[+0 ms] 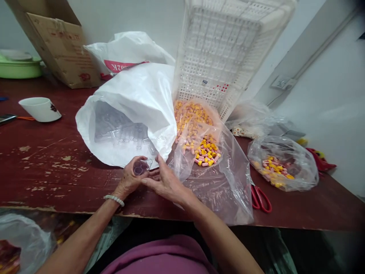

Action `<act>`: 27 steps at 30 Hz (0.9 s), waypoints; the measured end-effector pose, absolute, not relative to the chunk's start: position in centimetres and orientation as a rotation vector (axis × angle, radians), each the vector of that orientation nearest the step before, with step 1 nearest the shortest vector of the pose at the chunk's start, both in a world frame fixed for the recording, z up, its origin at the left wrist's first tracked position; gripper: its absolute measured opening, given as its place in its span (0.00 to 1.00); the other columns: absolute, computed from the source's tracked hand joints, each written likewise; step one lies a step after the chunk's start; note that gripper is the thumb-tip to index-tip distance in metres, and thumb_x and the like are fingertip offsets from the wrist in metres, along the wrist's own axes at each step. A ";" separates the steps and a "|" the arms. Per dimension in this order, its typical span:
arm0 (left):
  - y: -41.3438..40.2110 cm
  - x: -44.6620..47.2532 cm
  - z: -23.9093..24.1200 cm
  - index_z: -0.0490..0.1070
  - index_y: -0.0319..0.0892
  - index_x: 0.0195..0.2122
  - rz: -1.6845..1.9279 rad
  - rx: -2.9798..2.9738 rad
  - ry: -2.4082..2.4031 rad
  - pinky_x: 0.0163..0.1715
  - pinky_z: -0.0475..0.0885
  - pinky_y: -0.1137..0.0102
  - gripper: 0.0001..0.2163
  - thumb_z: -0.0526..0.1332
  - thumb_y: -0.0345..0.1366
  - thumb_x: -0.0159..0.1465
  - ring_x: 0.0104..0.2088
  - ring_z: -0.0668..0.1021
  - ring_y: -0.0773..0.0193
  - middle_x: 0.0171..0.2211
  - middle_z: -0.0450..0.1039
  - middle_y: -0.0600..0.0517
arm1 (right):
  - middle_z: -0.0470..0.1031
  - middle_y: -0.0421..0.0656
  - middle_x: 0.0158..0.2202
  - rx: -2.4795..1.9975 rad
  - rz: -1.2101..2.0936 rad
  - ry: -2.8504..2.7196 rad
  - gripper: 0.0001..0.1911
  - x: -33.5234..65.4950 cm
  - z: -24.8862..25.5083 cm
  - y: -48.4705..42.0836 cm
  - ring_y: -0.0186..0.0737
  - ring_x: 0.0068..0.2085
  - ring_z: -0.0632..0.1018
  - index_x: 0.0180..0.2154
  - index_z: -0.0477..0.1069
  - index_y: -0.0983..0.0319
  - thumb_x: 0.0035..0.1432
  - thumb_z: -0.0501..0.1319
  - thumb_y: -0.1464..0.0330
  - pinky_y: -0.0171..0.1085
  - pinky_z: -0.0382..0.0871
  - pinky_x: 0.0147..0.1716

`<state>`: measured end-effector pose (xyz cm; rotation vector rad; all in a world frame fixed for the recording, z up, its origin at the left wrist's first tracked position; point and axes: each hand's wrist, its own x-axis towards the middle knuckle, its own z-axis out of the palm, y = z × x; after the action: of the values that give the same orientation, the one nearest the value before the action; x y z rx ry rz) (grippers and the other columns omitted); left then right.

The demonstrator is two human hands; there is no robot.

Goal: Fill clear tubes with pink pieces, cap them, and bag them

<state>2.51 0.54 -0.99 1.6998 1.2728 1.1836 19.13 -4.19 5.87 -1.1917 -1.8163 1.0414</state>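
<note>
A small bunch of clear plastic tubes [139,168] with round open ends sits in my left hand [131,180], whose fingers are closed around it. My right hand [168,182] is right beside it, thumb touching the left hand and fingers apart; its inner side is partly hidden. Both hands are at the mouth of a white woven sack [154,91] lying on its side. Inside the sack are several loose clear tubes [122,139]. To the right of my right hand lies a clear plastic bag [216,190] holding many pink pieces with yellow caps [207,152].
A white plastic crate [225,42] stands tilted behind the bag. Red-handled scissors [261,199] and another bag of capped pieces [283,167] lie at the right. A white cup [40,109], a cardboard box [65,53] and a green basin [19,68] stand on the left of the red table [51,171].
</note>
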 end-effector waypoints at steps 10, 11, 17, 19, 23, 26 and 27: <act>-2.2 3.7 1.4 0.65 0.38 0.44 1.240 1.534 1.158 0.35 0.73 0.71 0.21 0.66 0.31 0.49 0.32 0.78 0.64 0.32 0.74 0.50 | 0.73 0.49 0.38 -1.817 -0.110 -1.900 0.08 37.9 1.0 -2.4 0.46 0.42 0.73 0.36 0.72 0.61 0.56 0.56 0.69 0.47 0.67 0.44; -2.6 4.1 1.8 0.64 0.38 0.44 1.229 1.542 1.135 0.34 0.73 0.71 0.21 0.65 0.30 0.49 0.32 0.78 0.64 0.32 0.74 0.50 | 0.72 0.49 0.40 -1.842 -0.158 -1.945 0.08 38.5 -0.1 -2.1 0.46 0.43 0.73 0.36 0.71 0.60 0.57 0.56 0.68 0.46 0.67 0.44; -3.9 5.5 3.0 0.64 0.38 0.45 1.182 1.583 1.011 0.36 0.73 0.70 0.20 0.63 0.27 0.50 0.35 0.78 0.63 0.34 0.74 0.49 | 0.73 0.52 0.40 -1.924 -0.235 -2.030 0.11 39.0 -2.0 -1.6 0.49 0.43 0.73 0.39 0.70 0.62 0.60 0.54 0.64 0.47 0.66 0.43; -4.1 5.7 3.0 0.64 0.38 0.45 1.174 1.603 0.990 0.37 0.72 0.70 0.20 0.63 0.27 0.50 0.35 0.78 0.63 0.35 0.74 0.49 | 0.74 0.51 0.37 -1.859 -0.144 -1.984 0.11 38.8 -1.1 -2.0 0.48 0.41 0.73 0.37 0.70 0.62 0.61 0.54 0.62 0.46 0.67 0.41; -4.2 6.2 3.2 0.65 0.37 0.45 1.117 1.711 1.015 0.36 0.72 0.70 0.19 0.62 0.26 0.50 0.33 0.77 0.64 0.33 0.74 0.49 | 0.73 0.45 0.36 -1.573 0.071 -1.711 0.11 35.5 2.7 -4.7 0.40 0.35 0.74 0.39 0.70 0.61 0.59 0.58 0.60 0.39 0.69 0.34; -4.5 7.0 3.6 0.65 0.38 0.45 1.060 1.837 1.009 0.36 0.72 0.71 0.19 0.62 0.26 0.51 0.33 0.77 0.64 0.35 0.74 0.50 | 0.71 0.44 0.41 -1.290 0.225 -1.821 0.08 31.2 6.1 -6.8 0.38 0.40 0.74 0.41 0.71 0.57 0.58 0.60 0.65 0.37 0.70 0.37; -4.7 7.3 3.7 0.65 0.38 0.46 1.047 1.875 0.999 0.36 0.72 0.71 0.19 0.61 0.26 0.51 0.34 0.77 0.64 0.36 0.74 0.49 | 0.70 0.44 0.41 -1.218 0.253 -1.884 0.08 29.8 6.9 -7.2 0.37 0.41 0.74 0.42 0.71 0.57 0.59 0.60 0.67 0.37 0.70 0.38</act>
<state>7.27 -4.67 3.72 1.8753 0.9987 1.0466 29.85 -7.23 6.89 -1.2177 -1.8843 0.2526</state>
